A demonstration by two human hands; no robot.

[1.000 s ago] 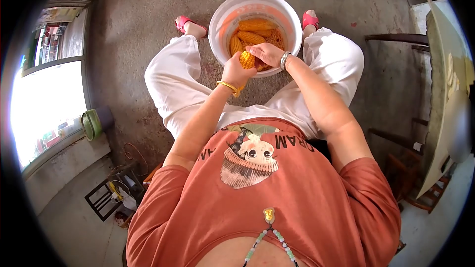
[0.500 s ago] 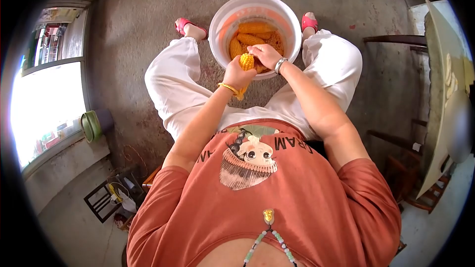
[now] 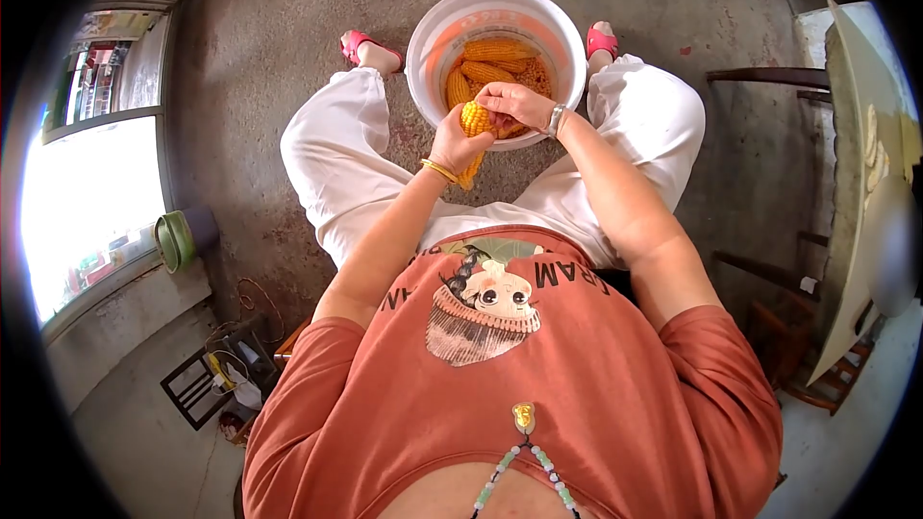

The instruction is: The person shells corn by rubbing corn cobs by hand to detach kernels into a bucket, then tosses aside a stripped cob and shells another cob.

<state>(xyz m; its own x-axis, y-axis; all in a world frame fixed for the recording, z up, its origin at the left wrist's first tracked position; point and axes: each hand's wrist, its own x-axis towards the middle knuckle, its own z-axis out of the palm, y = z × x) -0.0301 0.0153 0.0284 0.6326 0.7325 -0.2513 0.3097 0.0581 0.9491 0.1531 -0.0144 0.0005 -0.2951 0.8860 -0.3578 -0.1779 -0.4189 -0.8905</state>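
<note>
My left hand (image 3: 459, 141) is wrapped around a yellow corn cob (image 3: 473, 117), held slanting over the near rim of a white bucket (image 3: 421, 67). The cob's lower end sticks out below the palm. Against the upper end of that cob, my right hand (image 3: 517, 104) presses with curled fingers; its fingertips are partly hidden. Inside the bucket, several whole cobs (image 3: 495, 48) lie at the far and left side, and loose corn kernels (image 3: 534, 82) spread on the right.
My feet in pink sandals (image 3: 601, 41) flank the bucket on the concrete floor (image 3: 288, 0). A green container (image 3: 176, 242) stands by the window at left. On the right are a table (image 3: 846, 183) and dark wooden legs. A black rack (image 3: 197, 389) lies lower left.
My right hand has shifted slightly, its fingers now bent more over the cob's top. My left hand has tilted the cob a little to the left.
</note>
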